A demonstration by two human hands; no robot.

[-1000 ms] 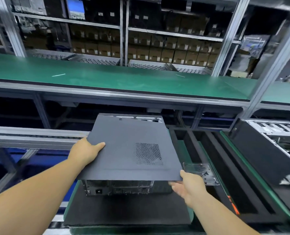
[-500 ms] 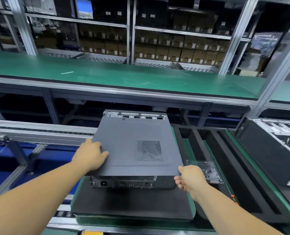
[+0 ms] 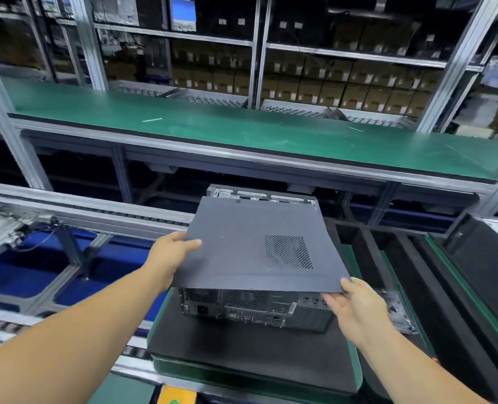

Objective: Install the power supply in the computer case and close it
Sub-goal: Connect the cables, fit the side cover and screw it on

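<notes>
The flat dark-grey metal side panel (image 3: 250,246) lies on top of the grey steel computer case (image 3: 256,310), which sits on a black foam mat (image 3: 242,360). The left hand (image 3: 170,255) holds the panel's left edge; the right hand (image 3: 355,309) holds its near right corner. A clear plastic bracket (image 3: 396,313) lies right of the case. Behind runs the long green tabletop (image 3: 242,126), with shelves of brown cardboard boxes (image 3: 329,88) beyond.

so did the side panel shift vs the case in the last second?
Yes. The side panel has been lifted at its near edge again and now overhangs the computer case rear face, skewed toward the right hand. The left hand holds its left edge.
</notes>
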